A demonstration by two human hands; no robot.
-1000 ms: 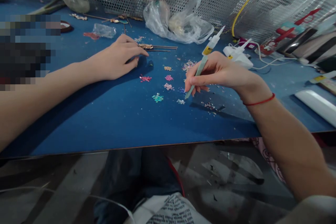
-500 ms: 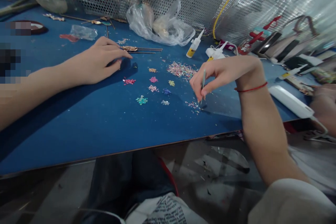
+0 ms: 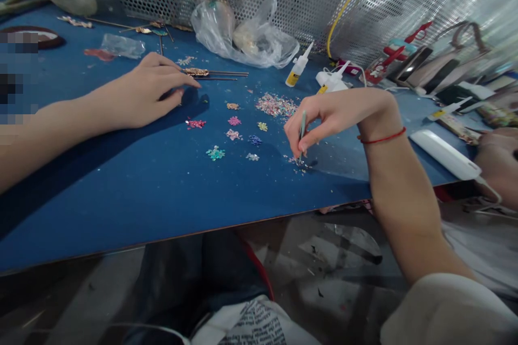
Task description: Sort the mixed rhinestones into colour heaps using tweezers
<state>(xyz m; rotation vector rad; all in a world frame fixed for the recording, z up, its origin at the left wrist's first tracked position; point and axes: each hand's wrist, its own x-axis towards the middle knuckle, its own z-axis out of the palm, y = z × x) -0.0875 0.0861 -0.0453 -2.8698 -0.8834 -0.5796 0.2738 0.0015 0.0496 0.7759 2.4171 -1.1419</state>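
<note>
My right hand (image 3: 311, 121) is closed on tweezers (image 3: 302, 130), held upright with the tips down in a small scatter of mixed sequin-like flakes (image 3: 298, 170). Whether the tips pinch a flake is too small to tell. My left hand (image 3: 148, 91) rests on the blue table with its fingers loosely stretched out, beside a gold hair stick with long prongs (image 3: 198, 72). Between my hands lie small piles sorted by colour: red flakes (image 3: 196, 124), teal flakes (image 3: 215, 153), blue flakes (image 3: 254, 140), and several others. Behind them spreads a larger mixed pile of flakes (image 3: 275, 104).
A clear plastic bag (image 3: 246, 38) lies against the perforated metal screen. Glue bottles (image 3: 298, 67) stand at the back, and a white device with a cable (image 3: 444, 154) lies at the right. Another person's hand (image 3: 499, 164) is at the far right. The table's front edge (image 3: 243, 225) runs below.
The tweezers in my right hand have moved slightly left into the small mixed scatter. My left hand stays in place on the table. The whole view has shifted a little.
</note>
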